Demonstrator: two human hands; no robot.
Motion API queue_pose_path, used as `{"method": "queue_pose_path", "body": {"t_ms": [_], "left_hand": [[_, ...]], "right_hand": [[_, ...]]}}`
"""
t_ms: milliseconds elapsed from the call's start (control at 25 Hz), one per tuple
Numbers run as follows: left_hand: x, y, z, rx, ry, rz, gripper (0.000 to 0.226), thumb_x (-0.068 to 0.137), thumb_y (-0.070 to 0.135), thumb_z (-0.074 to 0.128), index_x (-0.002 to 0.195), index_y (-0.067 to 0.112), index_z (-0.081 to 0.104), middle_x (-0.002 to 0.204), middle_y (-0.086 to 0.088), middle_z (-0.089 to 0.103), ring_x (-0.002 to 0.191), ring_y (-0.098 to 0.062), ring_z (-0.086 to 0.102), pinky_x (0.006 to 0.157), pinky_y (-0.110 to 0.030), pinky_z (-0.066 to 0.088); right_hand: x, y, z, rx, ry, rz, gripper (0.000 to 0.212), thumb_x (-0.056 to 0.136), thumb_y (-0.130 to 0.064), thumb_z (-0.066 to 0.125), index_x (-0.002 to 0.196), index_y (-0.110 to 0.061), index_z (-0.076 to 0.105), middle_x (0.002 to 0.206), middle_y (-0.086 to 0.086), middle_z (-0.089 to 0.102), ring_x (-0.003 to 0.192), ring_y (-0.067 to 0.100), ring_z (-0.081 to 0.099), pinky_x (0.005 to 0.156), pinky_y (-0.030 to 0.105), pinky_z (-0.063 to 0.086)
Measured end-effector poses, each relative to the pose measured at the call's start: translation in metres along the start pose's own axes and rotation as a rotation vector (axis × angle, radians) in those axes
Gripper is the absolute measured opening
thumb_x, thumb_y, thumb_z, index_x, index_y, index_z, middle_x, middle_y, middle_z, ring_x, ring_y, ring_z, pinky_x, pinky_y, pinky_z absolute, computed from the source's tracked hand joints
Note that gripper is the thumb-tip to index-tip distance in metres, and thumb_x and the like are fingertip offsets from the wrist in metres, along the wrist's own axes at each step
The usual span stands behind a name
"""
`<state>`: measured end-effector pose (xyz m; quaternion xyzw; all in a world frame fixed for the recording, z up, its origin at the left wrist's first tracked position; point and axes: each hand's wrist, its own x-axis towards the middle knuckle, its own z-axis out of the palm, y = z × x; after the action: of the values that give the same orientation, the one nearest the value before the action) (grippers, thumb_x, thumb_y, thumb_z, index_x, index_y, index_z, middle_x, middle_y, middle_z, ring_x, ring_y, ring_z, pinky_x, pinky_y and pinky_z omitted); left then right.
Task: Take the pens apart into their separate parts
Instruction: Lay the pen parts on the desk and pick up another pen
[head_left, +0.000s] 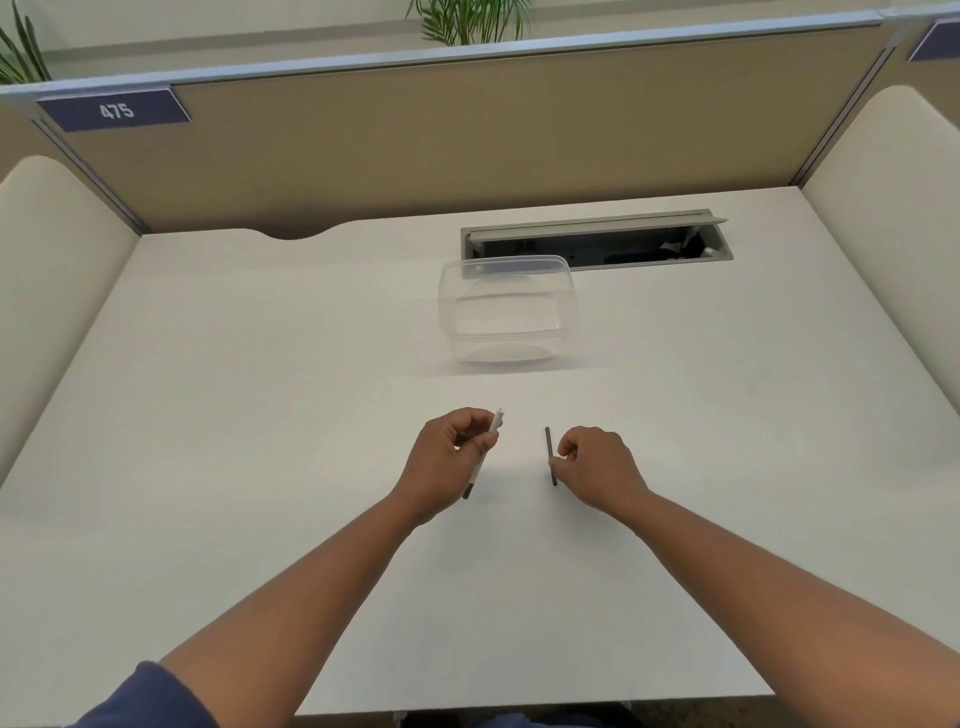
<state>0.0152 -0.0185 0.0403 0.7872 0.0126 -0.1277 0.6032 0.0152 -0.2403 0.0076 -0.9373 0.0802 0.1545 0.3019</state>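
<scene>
My left hand (451, 460) grips a white pen barrel (496, 422) over the white desk (260, 415); the barrel's pale tip sticks out above my fingers and its dark end shows below my palm. My right hand (597, 467) pinches a thin dark rod (550, 456), which looks like the pen's refill, held nearly upright to the left of my fingers. The two parts are apart, with a gap of desk between them.
A clear plastic container (506, 312) stands farther back, just right of centre. Behind it is an open cable tray (597, 241) set into the desk. Beige partition panels (467, 140) close off the back and both sides.
</scene>
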Motion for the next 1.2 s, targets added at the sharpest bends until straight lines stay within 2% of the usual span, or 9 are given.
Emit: {"method": "queue_pose_path", "body": {"t_ms": [80, 160, 400, 520, 760, 1040, 1200], "left_hand": [[0.000, -0.003, -0.006, -0.044, 0.036, 0.003, 0.022, 0.094, 0.011, 0.067, 0.096, 0.032, 0.075, 0.090, 0.002, 0.072, 0.086, -0.018, 0.065, 0.083, -0.036, 0.059], [0.001, -0.005, -0.010, -0.070, 0.060, 0.008, 0.023, 0.094, 0.009, 0.067, 0.095, 0.031, 0.074, 0.093, -0.002, 0.072, 0.085, -0.016, 0.067, 0.081, -0.032, 0.059], [0.001, -0.006, -0.011, -0.020, 0.083, 0.039, 0.029, 0.094, 0.003, 0.063, 0.094, 0.032, 0.070, 0.093, 0.007, 0.071, 0.090, -0.012, 0.069, 0.079, -0.026, 0.058], [0.000, -0.006, -0.009, 0.074, 0.078, 0.085, 0.032, 0.093, 0.002, 0.062, 0.099, 0.033, 0.065, 0.092, 0.014, 0.070, 0.091, -0.007, 0.067, 0.082, -0.029, 0.058], [-0.003, -0.006, 0.000, 0.141, 0.066, 0.141, 0.022, 0.092, 0.006, 0.063, 0.101, 0.026, 0.062, 0.093, 0.015, 0.066, 0.094, -0.012, 0.064, 0.082, -0.036, 0.058], [-0.005, -0.007, 0.000, 0.146, 0.055, 0.168, 0.026, 0.092, 0.010, 0.063, 0.100, 0.034, 0.058, 0.093, 0.016, 0.063, 0.091, -0.008, 0.063, 0.072, -0.023, 0.057], [-0.003, -0.007, -0.001, 0.172, 0.055, 0.161, 0.026, 0.091, 0.014, 0.065, 0.098, 0.038, 0.057, 0.091, 0.019, 0.064, 0.089, -0.007, 0.063, 0.075, -0.027, 0.058]], "right_hand": [[0.003, -0.001, 0.003, -0.037, -0.001, 0.024, 0.014, 0.084, -0.029, 0.066, 0.078, -0.016, 0.063, 0.076, -0.004, 0.064, 0.072, 0.020, 0.061, 0.062, 0.032, 0.049], [0.006, -0.002, 0.005, -0.062, -0.009, 0.047, 0.019, 0.084, -0.031, 0.066, 0.075, -0.014, 0.063, 0.072, -0.003, 0.065, 0.070, 0.021, 0.063, 0.063, 0.034, 0.052], [0.011, -0.008, 0.012, -0.124, -0.061, 0.068, 0.020, 0.084, -0.029, 0.064, 0.078, -0.010, 0.067, 0.079, 0.004, 0.070, 0.079, 0.024, 0.064, 0.069, 0.036, 0.055], [0.013, -0.008, 0.012, -0.133, -0.065, 0.087, 0.016, 0.084, -0.026, 0.063, 0.080, -0.011, 0.068, 0.081, 0.004, 0.069, 0.079, 0.025, 0.064, 0.065, 0.032, 0.051], [0.015, -0.010, 0.011, -0.134, -0.089, 0.104, 0.012, 0.079, -0.022, 0.062, 0.080, -0.011, 0.066, 0.078, 0.003, 0.067, 0.072, 0.023, 0.063, 0.054, 0.028, 0.042], [0.012, -0.007, 0.008, -0.093, -0.080, 0.109, 0.014, 0.072, -0.022, 0.064, 0.077, -0.010, 0.068, 0.074, 0.005, 0.070, 0.071, 0.023, 0.067, 0.060, 0.034, 0.054], [0.012, -0.005, 0.010, -0.092, -0.072, 0.106, 0.013, 0.073, -0.021, 0.064, 0.077, -0.009, 0.068, 0.074, 0.006, 0.070, 0.071, 0.024, 0.067, 0.061, 0.034, 0.055]]}}
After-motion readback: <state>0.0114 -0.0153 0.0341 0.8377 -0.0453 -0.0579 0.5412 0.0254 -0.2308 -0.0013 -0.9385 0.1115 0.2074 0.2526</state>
